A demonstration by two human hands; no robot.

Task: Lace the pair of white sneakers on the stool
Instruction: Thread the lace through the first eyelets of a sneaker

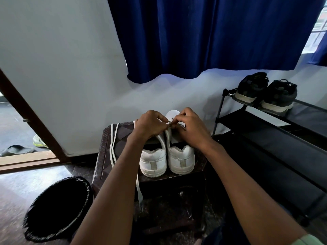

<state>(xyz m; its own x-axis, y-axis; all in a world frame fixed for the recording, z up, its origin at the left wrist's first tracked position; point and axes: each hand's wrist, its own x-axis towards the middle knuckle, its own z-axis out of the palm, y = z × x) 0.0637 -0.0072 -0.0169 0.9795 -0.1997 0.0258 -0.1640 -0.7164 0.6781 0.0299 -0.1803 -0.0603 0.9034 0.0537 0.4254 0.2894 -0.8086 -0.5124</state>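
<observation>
Two white sneakers stand side by side on a dark brown stool point(106, 149), heels toward me: the left sneaker point(153, 160) and the right sneaker point(181, 159). My left hand point(150, 125) and my right hand point(190, 128) meet over the front of the right sneaker, fingers curled and pinching a white lace at its eyelets. The fingertips hide the lace end. A loose white lace point(113, 144) lies along the stool's left side, and another strand point(138, 188) hangs over the stool's front edge.
A black-lined bin point(58, 207) stands on the floor at the lower left. A black shoe rack point(276, 131) at the right carries a pair of dark sneakers point(265, 93). A blue curtain point(203, 36) hangs above. An open doorway point(16, 131) with footwear on the floor is at the left.
</observation>
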